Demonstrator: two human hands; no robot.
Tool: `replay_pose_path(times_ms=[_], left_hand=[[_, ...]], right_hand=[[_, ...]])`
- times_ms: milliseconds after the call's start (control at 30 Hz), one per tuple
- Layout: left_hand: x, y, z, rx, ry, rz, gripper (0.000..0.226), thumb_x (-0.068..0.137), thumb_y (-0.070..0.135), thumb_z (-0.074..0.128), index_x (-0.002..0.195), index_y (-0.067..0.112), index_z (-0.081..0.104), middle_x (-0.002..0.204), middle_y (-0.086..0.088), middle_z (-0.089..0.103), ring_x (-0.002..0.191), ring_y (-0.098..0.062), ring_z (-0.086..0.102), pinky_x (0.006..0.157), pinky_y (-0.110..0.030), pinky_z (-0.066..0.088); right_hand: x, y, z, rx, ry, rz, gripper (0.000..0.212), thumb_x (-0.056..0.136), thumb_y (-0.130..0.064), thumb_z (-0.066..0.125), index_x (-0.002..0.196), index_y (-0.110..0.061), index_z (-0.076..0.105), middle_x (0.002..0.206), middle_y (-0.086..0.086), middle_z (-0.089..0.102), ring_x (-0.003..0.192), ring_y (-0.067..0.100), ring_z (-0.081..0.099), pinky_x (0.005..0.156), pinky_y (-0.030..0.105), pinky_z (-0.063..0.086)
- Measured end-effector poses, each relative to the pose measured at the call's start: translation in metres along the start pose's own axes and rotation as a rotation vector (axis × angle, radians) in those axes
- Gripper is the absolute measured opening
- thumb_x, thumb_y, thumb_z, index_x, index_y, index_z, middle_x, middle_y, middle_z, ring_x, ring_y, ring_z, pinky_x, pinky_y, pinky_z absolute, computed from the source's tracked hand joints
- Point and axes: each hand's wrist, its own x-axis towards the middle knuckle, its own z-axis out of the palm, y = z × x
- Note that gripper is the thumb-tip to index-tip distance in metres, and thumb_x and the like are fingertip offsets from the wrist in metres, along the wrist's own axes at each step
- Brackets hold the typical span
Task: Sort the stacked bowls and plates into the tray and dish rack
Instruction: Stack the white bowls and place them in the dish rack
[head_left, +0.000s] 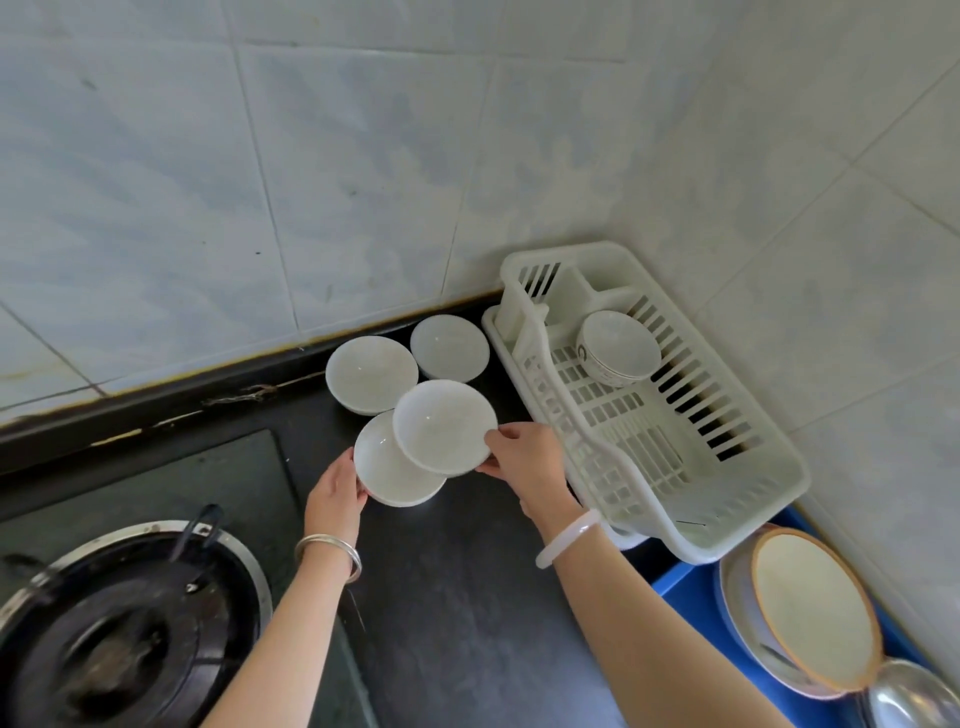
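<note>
My right hand grips the rim of a white bowl, lifted and tilted over another white bowl that stands on the black counter. My left hand holds that lower bowl by its left edge. Two more white bowls sit behind, near the wall. A white plastic dish rack stands to the right in the corner, with a stack of patterned bowls leaning inside it. At the lower right, a blue tray holds plates, the top one with a brown rim.
A gas stove with a round burner takes up the lower left. Tiled walls close off the back and right. A shiny metal vessel shows at the bottom right corner. Dark countertop runs between my arms.
</note>
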Motion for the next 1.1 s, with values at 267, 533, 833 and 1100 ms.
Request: replay_pose_path(times_ms=[267, 533, 833, 1100], left_hand=[[0.003, 0.005, -0.001, -0.053, -0.029, -0.03, 0.027, 0.093, 0.024, 0.047, 0.116, 0.017, 0.058, 0.115, -0.002, 0.059, 0.113, -0.022, 0.053, 0.097, -0.036, 0.044], [0.011, -0.001, -0.007, 0.074, -0.05, 0.018, 0.036, 0.087, 0.007, 0.054, 0.121, 0.015, 0.058, 0.121, -0.007, 0.062, 0.114, -0.024, 0.057, 0.101, -0.042, 0.045], [0.011, 0.012, -0.005, -0.002, -0.056, -0.108, 0.035, 0.088, 0.005, 0.053, 0.121, 0.017, 0.056, 0.118, -0.004, 0.059, 0.111, -0.026, 0.056, 0.086, -0.037, 0.05], [-0.01, 0.026, 0.009, 0.134, -0.128, -0.002, 0.033, 0.085, 0.007, 0.055, 0.114, 0.024, 0.062, 0.112, -0.002, 0.066, 0.105, -0.025, 0.062, 0.075, -0.029, 0.055]], right_hand=[[-0.004, -0.005, 0.03, -0.338, -0.004, -0.018, 0.013, 0.084, -0.016, 0.064, 0.074, -0.011, 0.071, 0.081, 0.012, 0.072, 0.07, 0.018, 0.067, 0.063, 0.023, 0.054], [0.003, 0.002, 0.038, -0.446, -0.027, -0.017, 0.011, 0.084, -0.021, 0.064, 0.074, -0.017, 0.067, 0.083, 0.009, 0.07, 0.072, 0.016, 0.066, 0.054, 0.018, 0.045], [0.011, 0.005, 0.036, -0.075, -0.324, 0.181, 0.038, 0.093, -0.015, 0.055, 0.129, -0.023, 0.056, 0.122, 0.002, 0.064, 0.095, 0.02, 0.067, 0.071, 0.03, 0.06], [0.002, -0.002, 0.008, 0.014, -0.201, 0.183, 0.022, 0.088, -0.027, 0.055, 0.107, -0.02, 0.063, 0.097, 0.005, 0.067, 0.082, 0.02, 0.069, 0.072, 0.033, 0.06]])
